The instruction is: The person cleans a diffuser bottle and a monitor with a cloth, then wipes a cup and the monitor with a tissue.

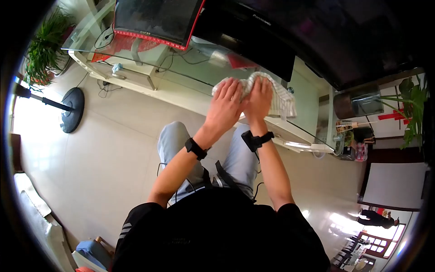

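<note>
A white striped cloth point(283, 100) lies bunched on the glass-topped stand point(192, 68), near its front edge. My left hand point(227, 100) rests over the cloth's left end, its fingers curled down onto it. Close beside it, my right hand point(259, 96) grips the middle of the cloth, and the thumb sides of both hands nearly meet. Part of the cloth spreads out to the right of my right hand. What the fingertips do beneath the folds is hidden. Just behind the cloth is the base of a black Panasonic television point(263, 34).
On the stand's left is a red-framed screen point(154, 22), with loose cables near it. A round black pedestal base point(72, 109) stands on the tiled floor. A glass vase point(367, 100) with a plant is at the right. A person point(378, 218) stands far off at lower right.
</note>
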`<state>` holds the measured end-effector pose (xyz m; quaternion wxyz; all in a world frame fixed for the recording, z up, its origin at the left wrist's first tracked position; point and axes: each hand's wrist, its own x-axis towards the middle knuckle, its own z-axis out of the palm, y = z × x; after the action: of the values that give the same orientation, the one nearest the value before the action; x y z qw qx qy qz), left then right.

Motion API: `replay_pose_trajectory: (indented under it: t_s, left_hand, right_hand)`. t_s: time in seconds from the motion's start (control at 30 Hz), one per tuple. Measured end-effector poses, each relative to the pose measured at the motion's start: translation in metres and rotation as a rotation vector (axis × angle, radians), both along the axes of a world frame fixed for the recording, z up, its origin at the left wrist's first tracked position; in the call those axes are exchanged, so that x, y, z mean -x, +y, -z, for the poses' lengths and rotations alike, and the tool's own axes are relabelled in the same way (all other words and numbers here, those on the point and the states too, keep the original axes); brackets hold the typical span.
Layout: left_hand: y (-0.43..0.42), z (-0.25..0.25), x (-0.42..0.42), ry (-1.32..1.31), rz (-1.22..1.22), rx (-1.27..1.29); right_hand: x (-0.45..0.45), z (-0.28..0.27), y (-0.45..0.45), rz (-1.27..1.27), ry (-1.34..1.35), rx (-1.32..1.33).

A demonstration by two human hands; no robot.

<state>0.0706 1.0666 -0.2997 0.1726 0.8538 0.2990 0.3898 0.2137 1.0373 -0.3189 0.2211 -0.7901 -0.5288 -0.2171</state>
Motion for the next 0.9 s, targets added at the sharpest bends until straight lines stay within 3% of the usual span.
replay_pose_trajectory:
  t_s: [0.2, 0.37, 0.47, 0.6, 0.67, 0.9]
  left_hand:
    - [0.019, 0.003, 0.043, 0.243, -0.214, -0.119]
    - [0.02, 0.005, 0.06, 0.275, -0.296, -0.133]
    - [0.018, 0.001, 0.057, 0.314, -0.317, -0.124]
    - [0.02, 0.0, 0.054, 0.345, -0.313, -0.122]
    - [0.018, 0.0, 0.051, 0.351, -0.317, -0.157]
    - [0.016, 0.003, 0.047, 0.414, -0.36, -0.19]
  right_hand:
    - [0.034, -0.004, 0.05, -0.243, 0.035, -0.008]
    - [0.037, -0.009, 0.068, -0.451, 0.062, 0.008]
    - [0.022, -0.027, 0.057, -0.567, 0.247, 0.1]
    - [-0.025, -0.048, 0.06, -0.453, 0.19, 0.005]
    - [-0.047, -0.056, 0.064, -0.37, 0.161, 0.093]
    - [-0.065, -0.067, 0.077, -0.438, 0.301, 0.403]
